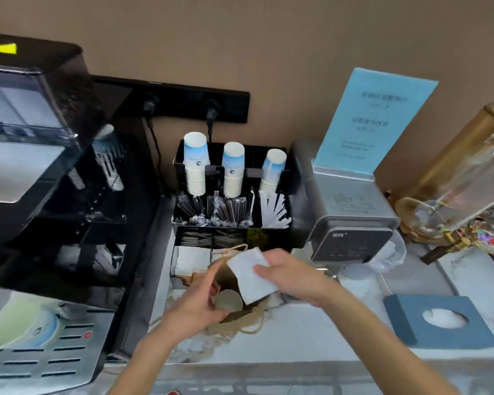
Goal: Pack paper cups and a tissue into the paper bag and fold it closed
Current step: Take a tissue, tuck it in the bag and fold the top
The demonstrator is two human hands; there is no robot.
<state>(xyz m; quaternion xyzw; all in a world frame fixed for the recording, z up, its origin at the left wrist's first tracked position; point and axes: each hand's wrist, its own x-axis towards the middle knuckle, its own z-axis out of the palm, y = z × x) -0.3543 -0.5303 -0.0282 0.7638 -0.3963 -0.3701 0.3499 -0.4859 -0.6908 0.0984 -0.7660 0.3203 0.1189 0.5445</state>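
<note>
- Holding the brown paper bag [226, 276] open at its mouth with the left hand [200, 300], its grip pinching the near edge of the bag.
- Pinching the white folded tissue [251, 276] with the right hand [291, 276], thumb on top and fingers below, just above the bag opening.
- Standing on the pale marble table [311, 334], the bag, right in front of the black compartment organizer [277, 240].
- Lying already inside the bag, one paper cup [228, 300], its round rim visible; whether more cups are below, not possible to tell.
- Waiting in the organizer behind, three stacks of white and blue paper cups [194, 169], untouched.
- Judging the step: lowering the tissue into the bag beside the cup; folding the top closed not yet done.
- Risking that the tissue is catching on the bag edge or on the twisted paper handle [254, 320] and sliding out onto the table, because the tissue is wide compared with the opening.
- Risking also that the bag is tipping over, since only a light pinch on one edge is keeping it open and upright.
- Risking a crushed cup when folding, if the cup is sitting too high near the mouth.
- Resting well apart on the right, the blue square tissue box [439, 323], not in the way.
</note>
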